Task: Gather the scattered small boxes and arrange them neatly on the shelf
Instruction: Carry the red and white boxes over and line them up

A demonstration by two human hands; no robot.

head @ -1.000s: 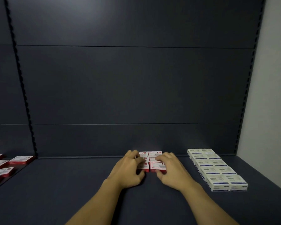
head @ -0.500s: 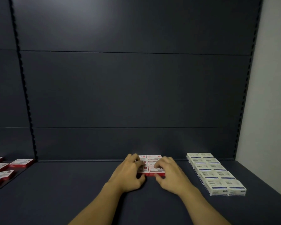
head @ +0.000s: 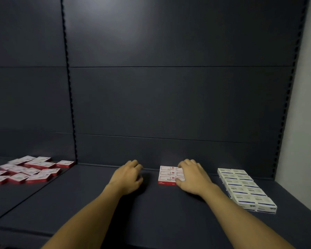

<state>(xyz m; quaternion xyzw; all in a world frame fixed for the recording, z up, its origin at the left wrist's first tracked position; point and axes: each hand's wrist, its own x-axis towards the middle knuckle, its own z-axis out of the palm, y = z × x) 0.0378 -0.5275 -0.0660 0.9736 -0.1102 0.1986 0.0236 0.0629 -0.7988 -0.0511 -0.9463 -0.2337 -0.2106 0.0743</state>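
A neat block of red-and-white small boxes (head: 167, 176) lies at the back of the dark shelf (head: 169, 212). My right hand (head: 192, 176) rests on the block's right side, thumb at its front edge, hiding the boxes there. My left hand (head: 128, 177) hovers to the left of the block, apart from it, fingers loosely curled and holding nothing. Several scattered red-and-white boxes (head: 27, 170) lie on the neighbouring shelf section at the far left.
Two tidy rows of white-and-blue boxes (head: 244, 188) run front to back at the right, near the pale side wall (head: 302, 123). A perforated upright (head: 69, 105) and a seam divide the left shelf section from this one.
My left hand has let go of the red-and-white block and moved left. The view has swung left, bringing more of the scattered boxes into sight. My right hand stays on the block.
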